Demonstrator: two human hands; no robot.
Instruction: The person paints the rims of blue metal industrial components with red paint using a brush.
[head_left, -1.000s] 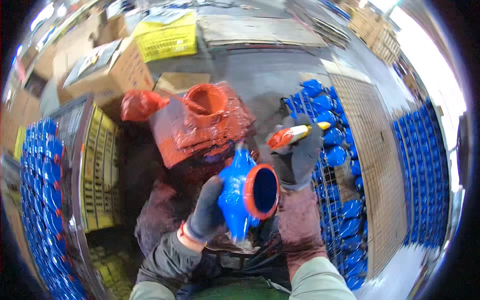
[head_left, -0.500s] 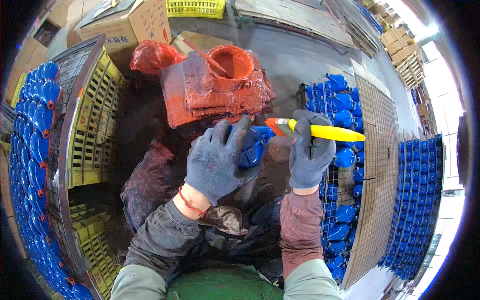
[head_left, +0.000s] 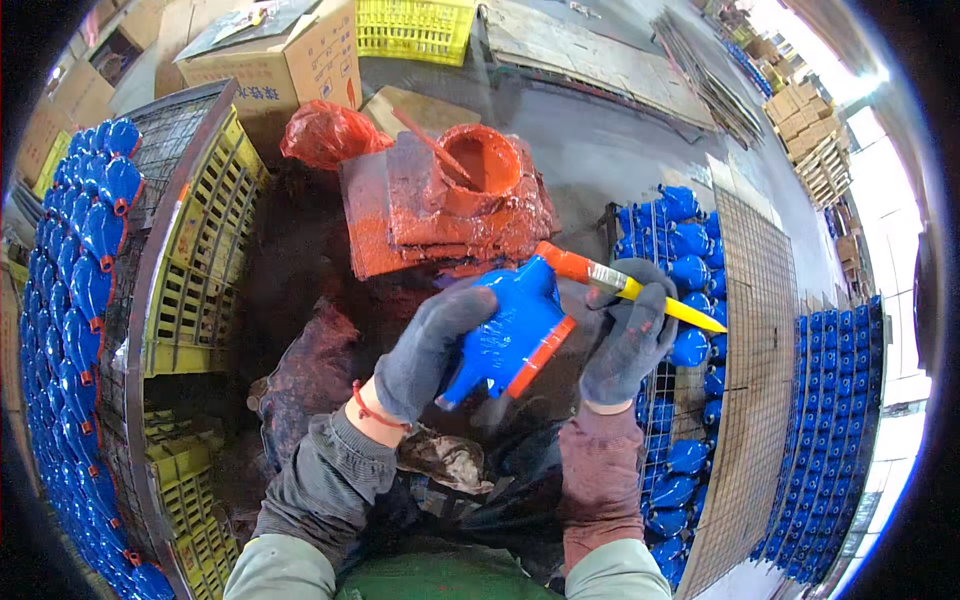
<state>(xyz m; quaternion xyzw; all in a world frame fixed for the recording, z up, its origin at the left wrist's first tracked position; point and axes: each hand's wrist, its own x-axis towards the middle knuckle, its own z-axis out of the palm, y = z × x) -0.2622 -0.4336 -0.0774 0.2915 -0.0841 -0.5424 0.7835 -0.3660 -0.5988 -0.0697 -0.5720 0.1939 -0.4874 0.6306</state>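
My left hand (head_left: 430,345), in a dark grey glove, is closed around a blue cast housing (head_left: 515,320). A flat flange on the housing's right side has an orange-red edge. My right hand (head_left: 632,335), gloved likewise, grips a paintbrush (head_left: 690,315) by its yellow handle. The brush's orange-red bristles touch the neck at the top of the housing. Beyond my hands stands a paint-caked pot (head_left: 512,185) of red paint, with a red-coated stick (head_left: 430,145) leaning in it. It rests on a stack of red-smeared sheets (head_left: 375,235).
At left, blue housings (head_left: 80,290) cover a mesh rack beside yellow crates (head_left: 200,240). More blue housings (head_left: 690,270) fill a wire rack close to my right hand. A red plastic bag (head_left: 330,135) and a cardboard box (head_left: 315,65) lie beyond the paint.
My left hand has turned the housing, bringing its body and orange-red flange edge into view. The brush has tilted, its bristles higher than its handle end, and meets the housing's neck.
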